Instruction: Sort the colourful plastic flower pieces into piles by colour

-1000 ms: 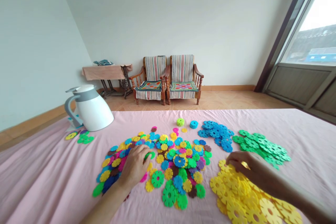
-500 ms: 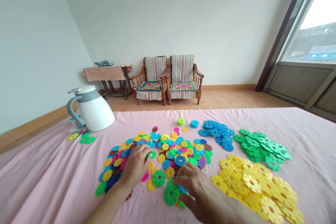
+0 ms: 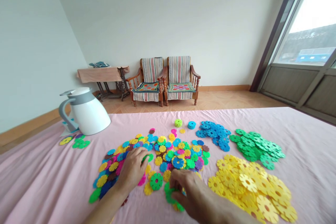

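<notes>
Leftward, my left fingers point(image 3: 143, 152) bend half-closed at a green disc point(image 3: 150, 157) in the mixed pile point(image 3: 163, 166); whether they pinch it, I cannot tell. My right fingers point(image 3: 175, 178) curl, part open, at a larger green disc point(image 3: 168, 196) on the pile's near edge, any hold hidden. Rightward, the yellow heap point(image 3: 252, 185) lies so near that my low swing could scatter it.

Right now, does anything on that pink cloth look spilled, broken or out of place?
Mildly, yes: a few discs lie by the jug, well apart from the mixed pile, as if strayed. The cloth is also rucked into folds at left. I see no spill or breakage.
</notes>
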Tool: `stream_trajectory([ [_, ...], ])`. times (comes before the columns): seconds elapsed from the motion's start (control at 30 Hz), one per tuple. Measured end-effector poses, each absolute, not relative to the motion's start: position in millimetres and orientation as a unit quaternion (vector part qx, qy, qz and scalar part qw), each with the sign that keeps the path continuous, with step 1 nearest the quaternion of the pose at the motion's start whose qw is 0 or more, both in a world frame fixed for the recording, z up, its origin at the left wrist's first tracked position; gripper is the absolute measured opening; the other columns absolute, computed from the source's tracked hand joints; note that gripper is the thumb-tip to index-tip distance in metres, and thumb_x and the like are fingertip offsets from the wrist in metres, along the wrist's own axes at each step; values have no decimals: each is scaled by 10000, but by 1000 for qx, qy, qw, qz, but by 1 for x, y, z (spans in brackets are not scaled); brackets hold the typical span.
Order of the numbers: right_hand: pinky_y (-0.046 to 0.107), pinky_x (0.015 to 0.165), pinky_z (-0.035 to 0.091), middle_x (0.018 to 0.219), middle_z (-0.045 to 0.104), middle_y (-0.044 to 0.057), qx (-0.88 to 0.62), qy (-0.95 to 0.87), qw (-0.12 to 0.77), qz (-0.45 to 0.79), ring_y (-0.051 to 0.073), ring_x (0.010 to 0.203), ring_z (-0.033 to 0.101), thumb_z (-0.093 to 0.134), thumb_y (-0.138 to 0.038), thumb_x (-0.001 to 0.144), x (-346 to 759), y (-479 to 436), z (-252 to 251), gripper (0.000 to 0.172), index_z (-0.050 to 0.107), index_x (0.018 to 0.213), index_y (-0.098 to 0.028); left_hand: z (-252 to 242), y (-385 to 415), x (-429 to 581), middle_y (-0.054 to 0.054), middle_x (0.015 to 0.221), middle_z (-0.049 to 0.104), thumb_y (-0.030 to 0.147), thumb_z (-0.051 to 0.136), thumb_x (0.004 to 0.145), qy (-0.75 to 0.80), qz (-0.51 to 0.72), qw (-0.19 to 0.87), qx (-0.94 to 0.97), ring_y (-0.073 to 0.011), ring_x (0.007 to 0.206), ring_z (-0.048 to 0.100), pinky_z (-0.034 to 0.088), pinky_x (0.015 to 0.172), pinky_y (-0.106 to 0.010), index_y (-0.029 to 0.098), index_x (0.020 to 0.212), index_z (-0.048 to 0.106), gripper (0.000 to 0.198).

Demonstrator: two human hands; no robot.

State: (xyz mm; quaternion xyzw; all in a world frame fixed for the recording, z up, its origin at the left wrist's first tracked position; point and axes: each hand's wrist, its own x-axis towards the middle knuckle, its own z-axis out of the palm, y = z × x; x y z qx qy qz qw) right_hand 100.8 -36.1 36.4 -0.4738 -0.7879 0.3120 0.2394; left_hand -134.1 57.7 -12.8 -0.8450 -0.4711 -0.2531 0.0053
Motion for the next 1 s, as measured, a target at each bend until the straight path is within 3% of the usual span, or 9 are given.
stream_trajectory([
  [0.1, 224, 616, 385, 732, 601, -15, -514, -759, 311, 249, 115, 676, 537, 478, -108, 770, 136, -22, 31, 110, 540, 774, -199, -14, 59, -135, -41, 964, 628, 211, 470, 887, -468, -252, 1, -847, -200, 925, 563, 449, 844, -366, 225, 996, 652, 213],
  [0.23, 258, 589, 408, 671, 620, -2, -613, -696, 343, 150, 146, 623, 560, 449, -240, 805, 220, 6, 20, 116, 549, 757, -209, -14, 60, -135, -43, 959, 621, 194, 473, 880, -470, -248, -1, -847, -203, 922, 561, 450, 842, -373, 222, 957, 658, 202],
  [0.4, 310, 618, 437, 744, 690, 55, -753, -572, 325, 11, 214, 692, 641, 494, -314, 769, 325, 24, 10, 183, 628, 826, -205, -14, 59, -135, -50, 950, 626, 182, 467, 879, -474, -251, 3, -844, -207, 921, 563, 452, 841, -374, 217, 969, 658, 214],
  [0.53, 345, 632, 431, 930, 669, 140, -765, -555, 321, -56, 249, 769, 642, 431, -314, 821, 330, 23, 18, 287, 654, 940, -178, -12, 58, -133, -48, 944, 637, 160, 477, 863, -481, -254, 3, -839, -209, 919, 567, 455, 841, -373, 217, 947, 666, 215],
  [0.67, 311, 699, 452, 878, 651, 66, -655, -671, 349, -3, 200, 784, 623, 430, -290, 845, 253, 15, 29, 243, 650, 907, -207, -10, 57, -132, -43, 928, 647, 151, 468, 865, -486, -260, -2, -834, -208, 919, 569, 455, 847, -373, 219, 949, 673, 232],
  [0.87, 273, 754, 415, 858, 622, 29, -476, -828, 249, 163, 165, 859, 559, 478, -154, 840, 115, -9, 32, 187, 654, 839, -215, -9, 56, -133, -44, 935, 655, 65, 448, 830, -487, -258, -9, -834, -202, 920, 572, 459, 850, -356, 213, 944, 683, 300],
  [1.0, 310, 807, 393, 932, 608, 37, -440, -858, 208, 166, 187, 907, 516, 564, -197, 805, 71, -14, 25, 133, 652, 903, -216, -8, 56, -134, -53, 937, 652, 33, 430, 816, -486, -252, -10, -837, -200, 914, 565, 458, 850, -354, 209, 970, 682, 344],
])
